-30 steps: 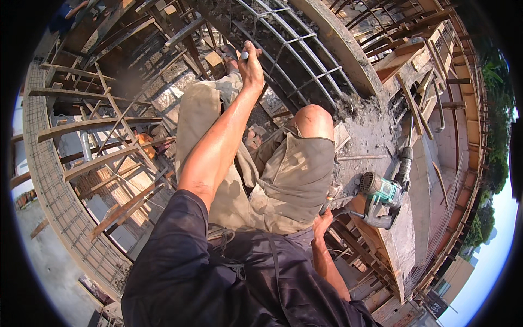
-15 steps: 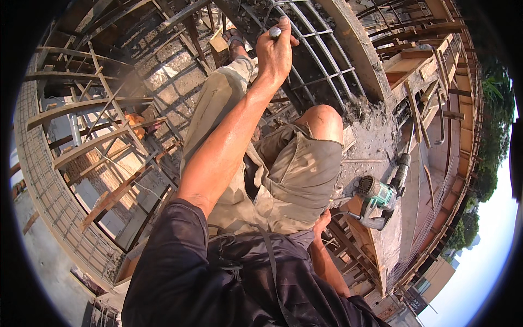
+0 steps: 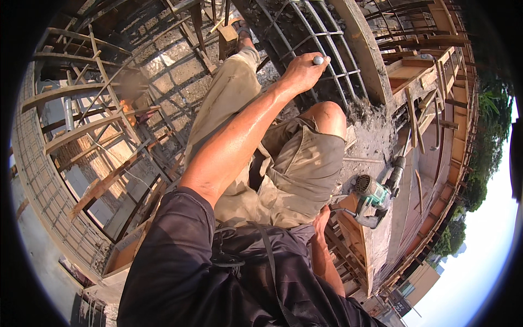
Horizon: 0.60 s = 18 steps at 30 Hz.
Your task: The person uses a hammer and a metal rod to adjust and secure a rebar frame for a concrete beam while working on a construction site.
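Observation:
My left hand (image 3: 303,74) is closed around a metal rod, whose round grey end (image 3: 318,60) pokes out beside the thumb; the rest of the rod is hidden by the hand. It is held over the steel rebar cage (image 3: 333,52) in the trough between boards. My right hand (image 3: 321,220) is down beside my right thigh, near the concrete edge, its fingers mostly hidden. A green and grey rotary hammer drill (image 3: 373,193) lies on the concrete to the right of my bent knee, its long bit pointing away toward the rubble.
Broken concrete rubble (image 3: 370,117) lies beyond my knee, next to a formwork board (image 3: 362,54). Timber props and beams (image 3: 71,141) stand over a lower level on the left. My sandalled foot (image 3: 243,31) is at the far end. Wooden formwork (image 3: 460,109) curves along the right.
My left hand has moved right and toward me with the rod, now over the rebar bars. My right hand stays by my thigh, and the drill lies where it was.

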Each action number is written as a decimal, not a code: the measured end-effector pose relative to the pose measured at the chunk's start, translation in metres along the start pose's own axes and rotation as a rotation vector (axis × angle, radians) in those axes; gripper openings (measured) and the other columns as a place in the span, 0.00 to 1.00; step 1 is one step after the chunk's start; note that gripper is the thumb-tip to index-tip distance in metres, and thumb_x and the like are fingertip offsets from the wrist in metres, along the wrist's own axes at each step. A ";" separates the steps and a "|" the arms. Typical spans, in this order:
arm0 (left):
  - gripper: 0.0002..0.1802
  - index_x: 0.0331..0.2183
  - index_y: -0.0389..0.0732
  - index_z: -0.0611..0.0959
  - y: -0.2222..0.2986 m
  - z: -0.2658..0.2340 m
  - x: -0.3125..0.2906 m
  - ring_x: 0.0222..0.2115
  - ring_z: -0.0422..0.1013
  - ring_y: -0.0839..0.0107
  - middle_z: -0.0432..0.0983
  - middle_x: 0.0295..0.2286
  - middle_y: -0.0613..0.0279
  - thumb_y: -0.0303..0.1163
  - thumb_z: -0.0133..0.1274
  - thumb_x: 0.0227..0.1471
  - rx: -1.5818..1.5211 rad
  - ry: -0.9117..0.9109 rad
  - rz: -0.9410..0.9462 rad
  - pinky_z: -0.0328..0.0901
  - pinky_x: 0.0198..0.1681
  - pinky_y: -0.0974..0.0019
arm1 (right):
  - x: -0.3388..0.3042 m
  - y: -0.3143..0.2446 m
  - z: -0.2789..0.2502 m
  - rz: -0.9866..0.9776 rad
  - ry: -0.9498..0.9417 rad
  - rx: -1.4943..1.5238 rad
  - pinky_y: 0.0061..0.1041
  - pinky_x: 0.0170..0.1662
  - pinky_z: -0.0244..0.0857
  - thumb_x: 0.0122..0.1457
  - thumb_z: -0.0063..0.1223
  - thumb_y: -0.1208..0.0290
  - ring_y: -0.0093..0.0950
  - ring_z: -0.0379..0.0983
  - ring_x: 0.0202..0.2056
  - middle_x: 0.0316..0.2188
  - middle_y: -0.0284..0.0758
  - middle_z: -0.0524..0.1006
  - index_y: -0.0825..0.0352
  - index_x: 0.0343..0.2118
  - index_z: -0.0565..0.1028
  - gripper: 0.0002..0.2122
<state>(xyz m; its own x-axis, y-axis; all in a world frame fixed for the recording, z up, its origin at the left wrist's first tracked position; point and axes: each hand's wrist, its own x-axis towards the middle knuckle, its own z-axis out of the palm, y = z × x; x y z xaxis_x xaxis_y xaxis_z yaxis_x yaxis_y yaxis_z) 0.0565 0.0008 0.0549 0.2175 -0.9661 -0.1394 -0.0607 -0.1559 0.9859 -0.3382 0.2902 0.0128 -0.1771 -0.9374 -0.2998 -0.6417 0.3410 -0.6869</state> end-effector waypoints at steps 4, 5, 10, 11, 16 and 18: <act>0.18 0.31 0.34 0.77 -0.008 0.044 -0.033 0.26 0.68 0.54 0.69 0.22 0.49 0.41 0.49 0.63 -0.101 0.048 0.206 0.63 0.35 0.54 | -0.006 -0.088 -0.015 0.240 0.089 -0.273 0.28 0.28 0.62 0.58 0.56 0.67 0.22 0.66 0.22 0.20 0.31 0.72 0.73 0.34 0.74 0.12; 0.16 0.32 0.33 0.77 -0.008 0.053 -0.038 0.28 0.69 0.49 0.70 0.23 0.47 0.38 0.49 0.62 -0.101 0.040 0.271 0.63 0.38 0.52 | -0.002 -0.099 -0.027 0.244 0.025 -0.199 0.26 0.26 0.61 0.59 0.57 0.63 0.21 0.64 0.21 0.19 0.30 0.71 0.73 0.31 0.73 0.14; 0.12 0.33 0.36 0.78 -0.018 0.064 -0.041 0.33 0.71 0.46 0.71 0.26 0.47 0.36 0.49 0.61 -0.121 0.042 0.476 0.63 0.41 0.48 | -0.008 -0.192 -0.043 0.173 -0.031 -0.030 0.18 0.22 0.55 0.63 0.55 0.56 0.15 0.61 0.20 0.19 0.25 0.67 0.67 0.31 0.71 0.16; 0.12 0.33 0.35 0.78 -0.012 0.064 -0.044 0.34 0.71 0.46 0.71 0.26 0.47 0.35 0.50 0.60 -0.134 0.058 0.424 0.63 0.41 0.48 | -0.010 -0.214 -0.045 0.184 -0.034 0.043 0.17 0.22 0.53 0.63 0.54 0.56 0.14 0.59 0.20 0.19 0.24 0.66 0.66 0.32 0.71 0.16; 0.06 0.33 0.34 0.75 0.067 0.036 -0.077 0.35 0.72 0.50 0.73 0.29 0.50 0.20 0.52 0.49 -0.131 -0.037 0.338 0.66 0.41 0.50 | -0.014 -0.272 -0.062 -0.026 -0.040 0.179 0.15 0.17 0.52 0.67 0.49 0.60 0.13 0.56 0.15 0.18 0.24 0.62 0.64 0.36 0.67 0.11; 0.08 0.33 0.35 0.75 0.082 0.031 -0.087 0.36 0.72 0.50 0.73 0.28 0.51 0.19 0.52 0.47 -0.159 -0.043 0.364 0.66 0.45 0.50 | -0.017 -0.287 -0.065 -0.144 -0.010 0.201 0.13 0.17 0.51 0.67 0.49 0.61 0.12 0.56 0.15 0.18 0.25 0.63 0.66 0.39 0.69 0.11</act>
<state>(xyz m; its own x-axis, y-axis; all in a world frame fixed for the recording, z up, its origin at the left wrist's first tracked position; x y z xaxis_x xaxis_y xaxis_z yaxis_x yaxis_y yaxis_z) 0.0030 0.0653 0.1451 0.1687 -0.9605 0.2213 0.0264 0.2288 0.9731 -0.1997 0.2033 0.2581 -0.0861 -0.9769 -0.1954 -0.4987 0.2120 -0.8405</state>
